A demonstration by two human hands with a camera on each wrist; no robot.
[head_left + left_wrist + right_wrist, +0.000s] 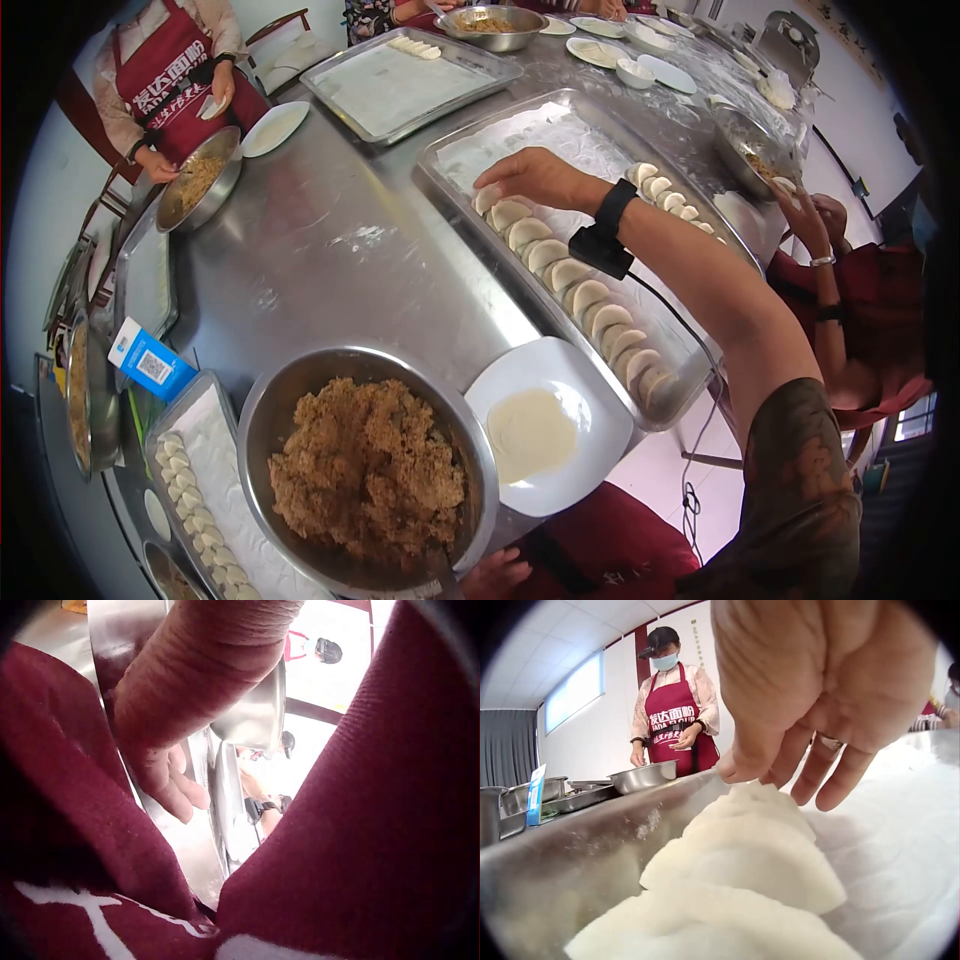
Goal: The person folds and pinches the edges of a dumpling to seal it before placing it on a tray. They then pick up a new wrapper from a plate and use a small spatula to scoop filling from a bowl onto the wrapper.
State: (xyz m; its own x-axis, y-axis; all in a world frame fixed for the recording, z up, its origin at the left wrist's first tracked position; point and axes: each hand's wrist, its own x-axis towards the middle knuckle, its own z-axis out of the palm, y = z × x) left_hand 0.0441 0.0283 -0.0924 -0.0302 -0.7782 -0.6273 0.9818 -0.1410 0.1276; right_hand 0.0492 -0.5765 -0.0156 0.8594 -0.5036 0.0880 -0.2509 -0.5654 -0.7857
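Note:
A row of pale folded dumplings (567, 273) runs along the near side of a floured metal tray (455, 205). At its far end my right hand (545, 180) pinches the last dumpling (757, 796) with thumb and fingertips, the other fingers bent above the flour. My left hand (495, 575) is low beside a big steel bowl (480, 470) of brown filling (365, 470); in the left wrist view this hand (184, 712) hangs with fingers loosely bent, holding nothing visible. One flat round wrapper (532, 435) lies on a white plate (600, 420) between bowl and tray.
A second row of dumplings (655, 187) lies on the tray's far side. Another dumpling tray (215, 440) is at the left, by a blue card (152, 362). Across the table, a person in a red apron (165, 75) works over a steel bowl (222, 190). A cable hangs from my right wrist.

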